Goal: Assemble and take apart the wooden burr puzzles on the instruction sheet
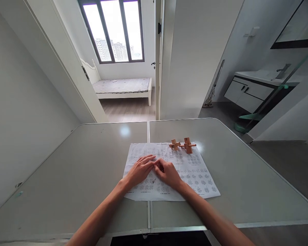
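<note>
A large white sheet of paper [195, 177], printed with rows of small diagrams, lies on the table in front of me. My left hand [141, 168] rests flat on the sheet with its fingers stretched out to the right. Close against its fingertips is my right hand [166, 173], with thumb and forefinger pinched together. Whether anything is between them cannot be made out. Two wooden burr puzzles stand near the sheet's far right edge: a smaller one [174, 145] and, beside it, a larger one [188, 146]. Neither hand touches them.
The grey tabletop [97, 164] has a pale seam down its middle and a light rim. Beyond it, a doorway shows a bed [125, 85] under a window [113, 30]. At the right are a washbasin cabinet [248, 90] and a mop [213, 92].
</note>
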`<state>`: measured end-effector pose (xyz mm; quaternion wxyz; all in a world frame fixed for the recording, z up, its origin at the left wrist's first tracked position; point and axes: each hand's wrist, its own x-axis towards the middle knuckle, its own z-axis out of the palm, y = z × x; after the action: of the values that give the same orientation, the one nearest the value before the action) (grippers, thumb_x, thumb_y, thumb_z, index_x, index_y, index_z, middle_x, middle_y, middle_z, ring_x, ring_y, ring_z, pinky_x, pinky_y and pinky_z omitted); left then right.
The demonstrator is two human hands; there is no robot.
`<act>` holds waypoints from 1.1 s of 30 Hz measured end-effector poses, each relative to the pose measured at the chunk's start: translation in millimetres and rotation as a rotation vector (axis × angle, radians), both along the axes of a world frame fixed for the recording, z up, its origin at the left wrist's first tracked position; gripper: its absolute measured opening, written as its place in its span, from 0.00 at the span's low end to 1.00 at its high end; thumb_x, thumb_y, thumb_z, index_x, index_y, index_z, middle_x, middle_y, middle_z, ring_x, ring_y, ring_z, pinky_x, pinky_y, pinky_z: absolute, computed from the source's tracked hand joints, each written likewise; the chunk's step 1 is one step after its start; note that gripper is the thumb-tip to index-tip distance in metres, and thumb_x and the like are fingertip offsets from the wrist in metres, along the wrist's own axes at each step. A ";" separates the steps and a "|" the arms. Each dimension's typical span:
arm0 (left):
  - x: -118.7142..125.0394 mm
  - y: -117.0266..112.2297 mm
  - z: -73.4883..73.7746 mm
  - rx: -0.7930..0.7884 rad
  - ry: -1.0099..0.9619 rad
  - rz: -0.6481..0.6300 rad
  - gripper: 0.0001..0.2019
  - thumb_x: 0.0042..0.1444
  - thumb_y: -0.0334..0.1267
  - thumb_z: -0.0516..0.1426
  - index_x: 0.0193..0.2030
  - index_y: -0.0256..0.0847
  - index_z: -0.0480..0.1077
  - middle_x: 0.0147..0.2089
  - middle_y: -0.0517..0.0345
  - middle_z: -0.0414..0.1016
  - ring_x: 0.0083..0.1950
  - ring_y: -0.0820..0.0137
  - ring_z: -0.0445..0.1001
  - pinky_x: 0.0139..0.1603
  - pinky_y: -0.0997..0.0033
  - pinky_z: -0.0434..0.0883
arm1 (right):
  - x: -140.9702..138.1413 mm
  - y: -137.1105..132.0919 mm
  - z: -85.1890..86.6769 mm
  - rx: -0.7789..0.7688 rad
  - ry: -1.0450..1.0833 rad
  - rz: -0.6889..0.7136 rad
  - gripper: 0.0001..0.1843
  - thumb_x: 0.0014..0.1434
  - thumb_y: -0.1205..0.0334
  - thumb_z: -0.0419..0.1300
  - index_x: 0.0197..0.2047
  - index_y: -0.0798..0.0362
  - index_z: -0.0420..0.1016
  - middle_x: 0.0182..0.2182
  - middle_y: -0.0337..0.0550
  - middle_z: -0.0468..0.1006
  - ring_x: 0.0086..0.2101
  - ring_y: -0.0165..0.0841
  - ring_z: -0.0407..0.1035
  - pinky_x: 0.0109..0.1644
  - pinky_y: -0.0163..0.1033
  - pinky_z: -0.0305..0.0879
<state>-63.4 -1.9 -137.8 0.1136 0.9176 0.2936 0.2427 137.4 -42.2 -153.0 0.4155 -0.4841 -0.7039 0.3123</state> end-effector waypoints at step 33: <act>2.3 1.6 -6.1 0.061 0.028 -0.018 0.14 0.73 0.35 0.50 0.60 0.46 0.72 0.64 0.51 0.75 0.69 0.61 0.69 0.68 0.52 0.71 | 1.3 -2.7 7.5 0.009 -0.039 0.010 0.07 0.66 0.60 0.54 0.38 0.51 0.71 0.24 0.35 0.72 0.24 0.30 0.63 0.31 0.34 0.58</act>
<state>-61.2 -0.2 -143.9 0.0835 0.9266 0.2793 0.2377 138.7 -44.8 -145.5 0.4022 -0.4848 -0.7156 0.3019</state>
